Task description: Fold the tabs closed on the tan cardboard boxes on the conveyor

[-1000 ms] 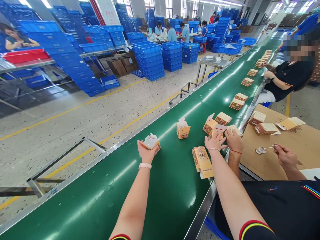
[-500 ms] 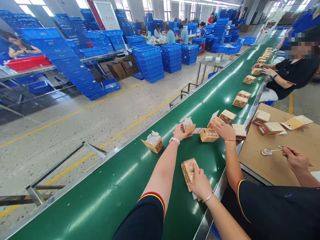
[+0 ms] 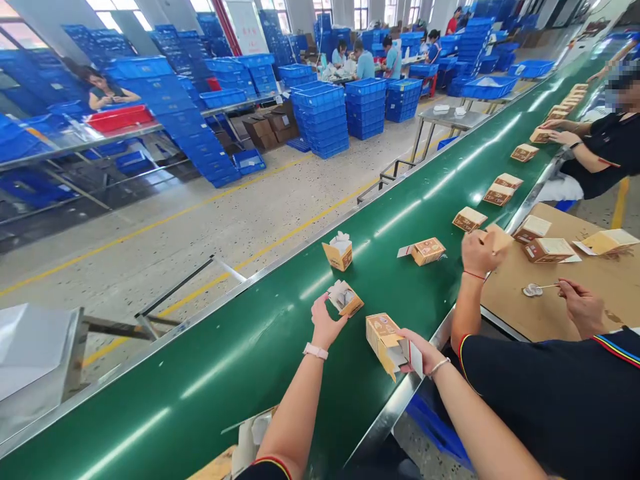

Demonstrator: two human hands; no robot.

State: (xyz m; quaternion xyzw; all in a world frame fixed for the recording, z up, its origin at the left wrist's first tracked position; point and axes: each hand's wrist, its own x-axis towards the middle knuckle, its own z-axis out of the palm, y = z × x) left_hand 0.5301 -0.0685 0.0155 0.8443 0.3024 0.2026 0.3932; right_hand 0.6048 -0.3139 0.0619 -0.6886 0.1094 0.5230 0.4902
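Observation:
My left hand (image 3: pixel 326 323), with a pale band at the wrist, grips a small open box (image 3: pixel 346 299) with white filling over the green belt (image 3: pixel 210 360). In my right hand (image 3: pixel 419 352) is a larger printed box (image 3: pixel 384 333), tilted, its open flaps toward the lower right. Another open box with white filling (image 3: pixel 339 252) stands just beyond my left hand. A printed box with a flap out (image 3: pixel 427 251) lies farther right on the belt.
Beside me, a co-worker's hand (image 3: pixel 480 255) holds a box; their other hand (image 3: pixel 580 303) holds a thin stick over a cardboard-topped table (image 3: pixel 505 293). More boxes (image 3: pixel 500 192) line the belt. An open carton (image 3: pixel 225 463) shows beside my left forearm.
My left hand has drawn a small open box nearer. The box in my right hand has turned, showing its open end. The co-worker's hand has lifted a box off the belt. The view has shifted.

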